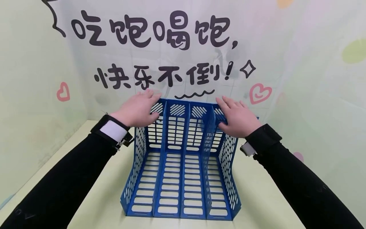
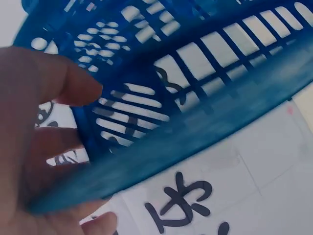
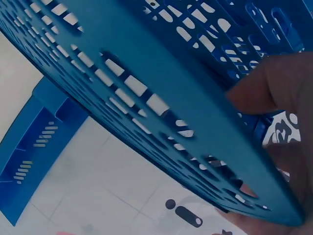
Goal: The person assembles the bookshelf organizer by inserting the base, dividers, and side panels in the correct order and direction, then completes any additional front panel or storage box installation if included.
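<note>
A blue plastic file rack [image 1: 169, 159] with slotted walls and several upright compartments stands on the table, its low front toward me. My left hand [image 1: 139, 108] grips its upper left back corner. In the left wrist view the thumb [image 2: 80, 88] lies on one side of the slotted wall and the other fingers are partly behind it. My right hand [image 1: 238, 117] holds the upper right part. The right wrist view has a slotted blue panel [image 3: 122, 63] between its thumb and fingers. One divider [image 1: 210, 127] near that hand leans slightly.
The pale tabletop [image 1: 100, 190] spreads around the rack. Behind it hangs a white sheet [image 1: 200, 57] with large black characters and pink hearts. In the right wrist view another blue panel [image 3: 39, 152] with slanted slots juts out at lower left.
</note>
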Demonstrator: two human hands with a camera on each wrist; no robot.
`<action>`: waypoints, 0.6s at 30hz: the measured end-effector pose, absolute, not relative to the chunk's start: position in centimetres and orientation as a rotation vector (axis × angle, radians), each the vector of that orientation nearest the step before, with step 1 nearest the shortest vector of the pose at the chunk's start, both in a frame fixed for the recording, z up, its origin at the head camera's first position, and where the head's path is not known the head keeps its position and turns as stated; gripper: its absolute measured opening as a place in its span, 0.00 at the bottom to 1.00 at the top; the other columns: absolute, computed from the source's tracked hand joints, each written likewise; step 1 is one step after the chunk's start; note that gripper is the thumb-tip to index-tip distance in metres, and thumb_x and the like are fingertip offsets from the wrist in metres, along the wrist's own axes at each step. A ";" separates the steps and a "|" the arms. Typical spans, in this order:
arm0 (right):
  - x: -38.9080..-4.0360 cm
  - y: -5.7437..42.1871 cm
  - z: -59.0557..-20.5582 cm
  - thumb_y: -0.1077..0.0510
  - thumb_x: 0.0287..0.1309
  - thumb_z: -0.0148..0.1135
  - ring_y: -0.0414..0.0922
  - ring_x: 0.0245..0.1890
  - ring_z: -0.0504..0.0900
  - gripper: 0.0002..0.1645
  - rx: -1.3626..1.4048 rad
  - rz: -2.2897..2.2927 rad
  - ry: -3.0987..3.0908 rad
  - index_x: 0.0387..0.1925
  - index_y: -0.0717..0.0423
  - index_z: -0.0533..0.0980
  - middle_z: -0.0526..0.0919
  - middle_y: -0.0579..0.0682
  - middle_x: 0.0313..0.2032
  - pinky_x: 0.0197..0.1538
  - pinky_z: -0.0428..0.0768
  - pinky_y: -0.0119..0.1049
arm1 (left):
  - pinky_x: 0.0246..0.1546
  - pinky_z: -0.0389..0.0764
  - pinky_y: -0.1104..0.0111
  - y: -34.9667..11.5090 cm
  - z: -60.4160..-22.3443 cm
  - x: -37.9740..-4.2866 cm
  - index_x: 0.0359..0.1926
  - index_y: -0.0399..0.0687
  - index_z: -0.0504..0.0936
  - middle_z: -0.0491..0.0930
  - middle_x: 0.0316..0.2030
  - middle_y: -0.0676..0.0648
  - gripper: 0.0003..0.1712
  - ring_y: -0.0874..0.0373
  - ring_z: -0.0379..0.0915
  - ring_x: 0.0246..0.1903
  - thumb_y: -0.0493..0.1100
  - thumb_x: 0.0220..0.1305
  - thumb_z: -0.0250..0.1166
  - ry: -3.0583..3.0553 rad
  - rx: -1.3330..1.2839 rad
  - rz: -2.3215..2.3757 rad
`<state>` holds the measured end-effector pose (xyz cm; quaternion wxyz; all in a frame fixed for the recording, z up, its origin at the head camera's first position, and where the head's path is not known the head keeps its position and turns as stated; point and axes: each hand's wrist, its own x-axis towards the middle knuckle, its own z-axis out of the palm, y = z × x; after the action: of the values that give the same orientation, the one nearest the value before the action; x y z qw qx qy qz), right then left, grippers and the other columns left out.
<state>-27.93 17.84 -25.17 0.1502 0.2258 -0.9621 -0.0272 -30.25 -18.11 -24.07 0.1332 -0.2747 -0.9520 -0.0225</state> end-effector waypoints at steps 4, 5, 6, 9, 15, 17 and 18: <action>-27.7 18.0 -25.5 0.50 0.66 0.61 0.62 0.77 0.58 0.49 0.628 -0.009 -2.747 0.80 0.58 0.51 0.58 0.64 0.77 0.78 0.57 0.58 | 0.79 0.50 0.47 -18.4 -24.2 -30.6 0.77 0.36 0.59 0.57 0.77 0.33 0.38 0.38 0.50 0.78 0.48 0.70 0.53 -2.767 -0.743 -0.117; -27.7 18.0 -25.5 0.50 0.65 0.61 0.62 0.77 0.58 0.49 0.625 -0.010 -2.754 0.80 0.59 0.51 0.58 0.64 0.77 0.77 0.58 0.58 | 0.79 0.50 0.48 -18.4 -24.3 -30.6 0.77 0.37 0.59 0.56 0.77 0.33 0.38 0.38 0.50 0.78 0.48 0.70 0.52 -2.774 -0.734 -0.133; -27.8 17.9 -25.5 0.49 0.65 0.61 0.63 0.77 0.57 0.50 0.618 -0.008 -2.764 0.80 0.59 0.50 0.57 0.64 0.77 0.77 0.58 0.58 | 0.79 0.50 0.48 -18.4 -24.3 -30.6 0.77 0.37 0.59 0.55 0.77 0.34 0.38 0.38 0.49 0.78 0.48 0.70 0.51 -2.784 -0.723 -0.148; -28.0 17.7 -25.6 0.47 0.66 0.60 0.61 0.80 0.52 0.51 0.608 0.025 -2.791 0.81 0.57 0.48 0.53 0.63 0.79 0.79 0.54 0.58 | 0.78 0.53 0.48 -18.5 -24.6 -30.6 0.78 0.39 0.58 0.56 0.78 0.35 0.38 0.39 0.49 0.78 0.49 0.71 0.50 -2.791 -0.694 -0.220; -26.5 20.0 -27.6 0.47 0.69 0.61 0.57 0.82 0.43 0.50 0.686 0.492 -2.544 0.81 0.53 0.47 0.46 0.57 0.81 0.80 0.41 0.61 | 0.65 0.72 0.52 -19.7 -25.1 -31.1 0.75 0.44 0.66 0.68 0.73 0.41 0.31 0.44 0.76 0.60 0.49 0.76 0.51 -2.775 -0.723 -0.636; -24.6 21.0 -28.9 0.53 0.66 0.64 0.59 0.78 0.55 0.50 0.715 0.632 -2.413 0.81 0.54 0.48 0.51 0.60 0.79 0.80 0.52 0.53 | 0.50 0.77 0.53 -20.3 -25.0 -31.3 0.74 0.50 0.70 0.74 0.69 0.43 0.29 0.44 0.79 0.39 0.51 0.76 0.53 -2.775 -0.688 -0.794; -23.5 21.5 -29.6 0.56 0.65 0.65 0.58 0.74 0.64 0.50 0.722 0.676 -2.378 0.80 0.56 0.50 0.56 0.61 0.77 0.77 0.61 0.48 | 0.48 0.77 0.54 -20.7 -24.9 -31.4 0.73 0.53 0.71 0.75 0.68 0.45 0.28 0.46 0.77 0.38 0.54 0.76 0.54 -2.771 -0.668 -0.894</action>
<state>-23.52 21.46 -29.61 0.2791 0.2692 -0.8866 0.2521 -31.36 -20.70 -24.93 0.0769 -0.2228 -0.9249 -0.2985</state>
